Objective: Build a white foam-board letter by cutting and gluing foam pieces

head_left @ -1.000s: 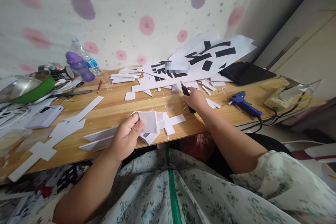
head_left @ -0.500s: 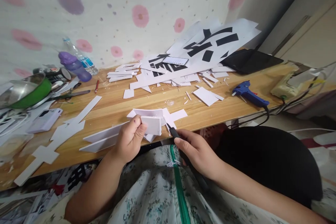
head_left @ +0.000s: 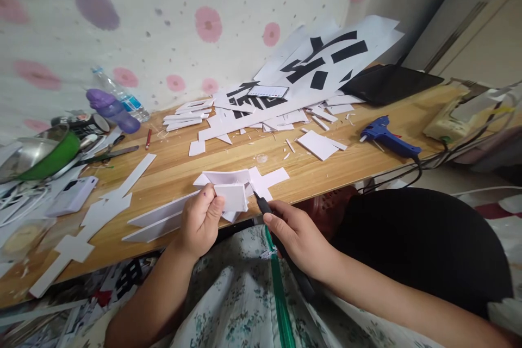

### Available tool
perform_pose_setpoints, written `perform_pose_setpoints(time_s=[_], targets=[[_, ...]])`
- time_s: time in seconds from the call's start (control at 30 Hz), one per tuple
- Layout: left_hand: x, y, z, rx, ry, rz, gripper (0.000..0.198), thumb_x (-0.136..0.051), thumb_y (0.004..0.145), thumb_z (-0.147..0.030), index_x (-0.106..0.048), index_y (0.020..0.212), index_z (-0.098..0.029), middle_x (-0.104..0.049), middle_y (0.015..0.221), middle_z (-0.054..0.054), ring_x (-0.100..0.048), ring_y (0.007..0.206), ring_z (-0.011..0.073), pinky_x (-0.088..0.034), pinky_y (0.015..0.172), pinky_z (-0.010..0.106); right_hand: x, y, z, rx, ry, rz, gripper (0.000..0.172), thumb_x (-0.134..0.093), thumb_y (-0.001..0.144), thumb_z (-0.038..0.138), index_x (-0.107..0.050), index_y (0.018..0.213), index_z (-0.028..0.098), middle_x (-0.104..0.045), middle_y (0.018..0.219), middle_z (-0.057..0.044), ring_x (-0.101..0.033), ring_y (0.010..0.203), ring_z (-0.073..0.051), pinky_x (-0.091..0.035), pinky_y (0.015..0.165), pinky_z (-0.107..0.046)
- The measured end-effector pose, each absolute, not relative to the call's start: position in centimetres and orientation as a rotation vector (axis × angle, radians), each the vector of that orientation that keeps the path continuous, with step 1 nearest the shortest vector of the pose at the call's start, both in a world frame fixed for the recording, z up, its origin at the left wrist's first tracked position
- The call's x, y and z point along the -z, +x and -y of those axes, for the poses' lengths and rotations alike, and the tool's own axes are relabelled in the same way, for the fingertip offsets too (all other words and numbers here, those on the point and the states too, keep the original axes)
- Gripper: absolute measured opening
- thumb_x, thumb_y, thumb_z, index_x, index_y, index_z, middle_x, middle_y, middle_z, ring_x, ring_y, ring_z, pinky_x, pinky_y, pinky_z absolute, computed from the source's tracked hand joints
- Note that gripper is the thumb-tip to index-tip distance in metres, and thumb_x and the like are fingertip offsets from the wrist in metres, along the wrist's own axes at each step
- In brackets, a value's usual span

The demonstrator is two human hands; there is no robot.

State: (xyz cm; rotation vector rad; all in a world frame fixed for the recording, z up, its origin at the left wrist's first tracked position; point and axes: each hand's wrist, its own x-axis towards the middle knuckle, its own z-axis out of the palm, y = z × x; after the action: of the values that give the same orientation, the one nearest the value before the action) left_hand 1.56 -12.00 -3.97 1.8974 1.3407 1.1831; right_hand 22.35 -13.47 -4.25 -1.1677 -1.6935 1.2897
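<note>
Between thumb and curled fingers, my left hand [head_left: 200, 220] grips a small white foam board piece [head_left: 230, 198] near the table's front edge. My right hand [head_left: 299, 236] is wrapped round a black-handled tool with a slim pointed tip [head_left: 263, 204]; its exact kind is unclear. The tip is close to the right end of the held piece, and I cannot tell whether they touch. Just behind stands a white board strip [head_left: 226, 176] on edge, beside a flat white cut-out [head_left: 274, 178]. Long white strips [head_left: 157, 223] extend left of my left hand.
A blue glue gun [head_left: 387, 138] lies at right, near a cream power strip [head_left: 448, 119] and cables. White scraps and a printed sheet [head_left: 326, 65] with a phone [head_left: 268, 92] cover the back. Left are a white cut-out [head_left: 106, 215], a green bowl [head_left: 55, 157] and bottles [head_left: 112, 110].
The view has shifted slightly. The tool and my right hand have moved a little left, and the held board piece is slightly turned. Both grips stay the same.
</note>
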Motion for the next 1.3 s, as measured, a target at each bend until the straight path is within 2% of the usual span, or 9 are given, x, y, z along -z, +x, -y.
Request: perform_pose_setpoints(time_s=[0.1,0.27,0.4,0.53,0.8,1.3], targets=[[4.13,1.46,11.98,-1.184,1.858,-1.351,0.031,-0.047,0.090,-0.045,-0.055,0.074,-0.020,-0.052,0.063,0.002,-0.052,0.066,0.0183,-0.046,0.077,0.031,4.36,22.38,13.47,-1.283,-1.178,1.693,0.025,-0.041,0.091,0.037,-0.057,0.088,0.017,-0.066,0.084,-0.005,-0.059,0.077,-0.018,-0.045,0.071,-0.028],[4.16,1.52,11.95,-1.222,1.742,-1.369,0.032,-0.054,0.085,-0.049,-0.056,0.070,-0.021,-0.052,0.060,0.002,-0.053,0.067,0.0197,-0.045,0.070,0.029,4.51,22.39,13.49,-1.250,-1.221,1.708,0.026,-0.041,0.091,0.038,-0.056,0.087,0.018,-0.065,0.080,-0.005,-0.059,0.074,-0.018,-0.045,0.069,-0.029],[4.03,1.62,11.91,-1.242,1.705,-1.376,0.031,-0.058,0.082,-0.049,-0.057,0.069,-0.021,-0.054,0.060,0.002,-0.055,0.068,0.0203,-0.045,0.066,0.028,4.64,22.19,13.64,-1.290,-1.209,1.684,0.028,-0.040,0.091,0.038,-0.057,0.097,0.016,-0.067,0.094,-0.009,-0.062,0.086,-0.021,-0.046,0.077,-0.033],[4.09,1.54,11.83,-1.235,1.741,-1.385,0.032,-0.056,0.084,-0.049,-0.058,0.069,-0.021,-0.056,0.061,0.003,-0.056,0.069,0.0201,-0.046,0.066,0.029,4.83,21.99,13.85,-1.316,-1.232,1.663,0.031,-0.040,0.091,0.039,-0.055,0.105,0.015,-0.067,0.100,-0.011,-0.062,0.094,-0.024,-0.045,0.083,-0.036],[4.02,1.59,11.86,-1.234,1.721,-1.391,0.031,-0.057,0.083,-0.050,-0.058,0.070,-0.021,-0.057,0.062,0.004,-0.057,0.072,0.0215,-0.047,0.067,0.029,4.66,22.11,13.94,-1.289,-1.209,1.674,0.027,-0.042,0.092,0.039,-0.056,0.101,0.017,-0.068,0.096,-0.008,-0.062,0.090,-0.022,-0.047,0.078,-0.033],[4.04,1.34,11.92,-1.176,1.834,-1.419,0.030,-0.050,0.088,-0.045,-0.054,0.071,-0.021,-0.047,0.059,0.000,-0.048,0.060,0.0177,-0.044,0.069,0.029,4.33,22.13,13.56,-1.344,-1.205,1.626,0.031,-0.040,0.091,0.039,-0.058,0.097,0.015,-0.067,0.093,-0.009,-0.061,0.087,-0.022,-0.045,0.077,-0.034]])
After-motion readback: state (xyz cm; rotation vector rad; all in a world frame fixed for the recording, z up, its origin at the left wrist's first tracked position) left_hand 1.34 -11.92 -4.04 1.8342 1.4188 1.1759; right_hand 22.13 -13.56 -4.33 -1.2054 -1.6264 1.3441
